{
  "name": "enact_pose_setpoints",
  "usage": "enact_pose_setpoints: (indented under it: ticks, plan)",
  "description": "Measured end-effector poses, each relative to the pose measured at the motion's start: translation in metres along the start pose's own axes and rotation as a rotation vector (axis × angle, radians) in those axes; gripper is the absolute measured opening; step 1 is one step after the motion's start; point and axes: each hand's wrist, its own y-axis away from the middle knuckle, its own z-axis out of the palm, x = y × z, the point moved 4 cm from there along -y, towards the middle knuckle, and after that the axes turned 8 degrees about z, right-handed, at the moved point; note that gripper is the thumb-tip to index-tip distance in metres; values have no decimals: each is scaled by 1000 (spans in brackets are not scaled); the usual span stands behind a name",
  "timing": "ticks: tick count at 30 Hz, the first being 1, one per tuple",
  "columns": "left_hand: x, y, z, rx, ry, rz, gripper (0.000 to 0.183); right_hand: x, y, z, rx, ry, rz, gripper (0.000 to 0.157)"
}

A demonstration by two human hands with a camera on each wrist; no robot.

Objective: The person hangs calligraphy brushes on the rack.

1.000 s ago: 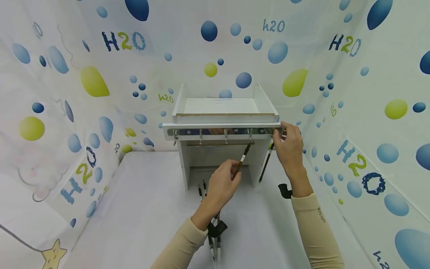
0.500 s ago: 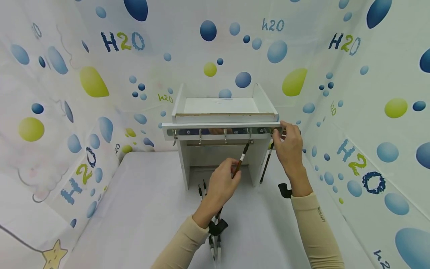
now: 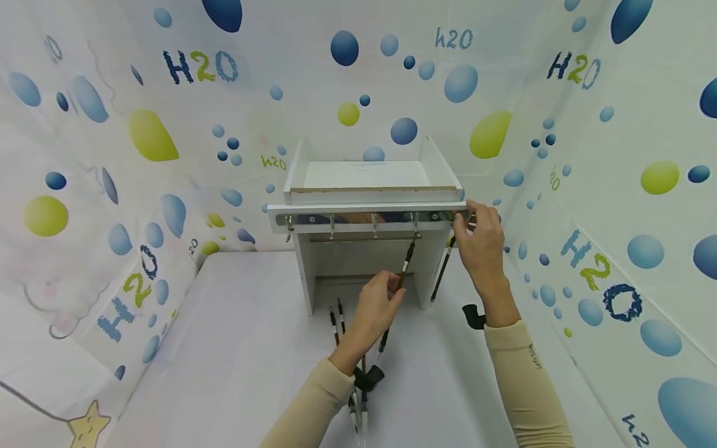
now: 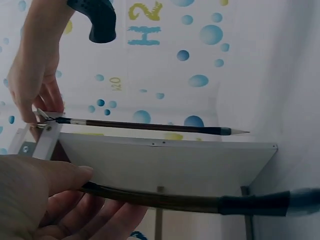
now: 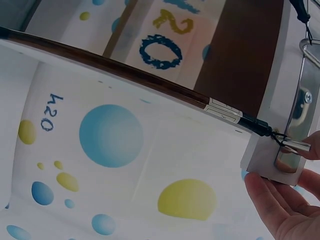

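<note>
- Left hand [image 3: 370, 311] pinches a brush [image 3: 408, 256] by its handle; brush slants, loop end up at fourth hook [image 3: 416, 219] from left, tip down. Can't tell if loop sits on hook.
- Right hand [image 3: 482, 239] grips right end of hook rail [image 3: 347, 207], thumb in front by the last hook, fingers at the end edge.
- Second brush [image 3: 442, 271] hangs at that end, beside right side panel; gap between both brushes.
- Rail ends overhang both sides of white shelf unit [image 3: 304, 267]; cavity beneath rail faces front.
- Loose brushes [image 3: 333, 318] lie on table [image 3: 246, 348], partly hidden under left forearm.
- Table extends either side of unit.
</note>
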Motion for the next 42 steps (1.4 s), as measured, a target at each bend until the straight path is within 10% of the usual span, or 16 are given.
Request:
enact_pose_setpoints:
  ticks: [42]
  plan:
    - [-21,-40,34,-26,57,0,24,-2,-1,-2,2,-13,-5,35]
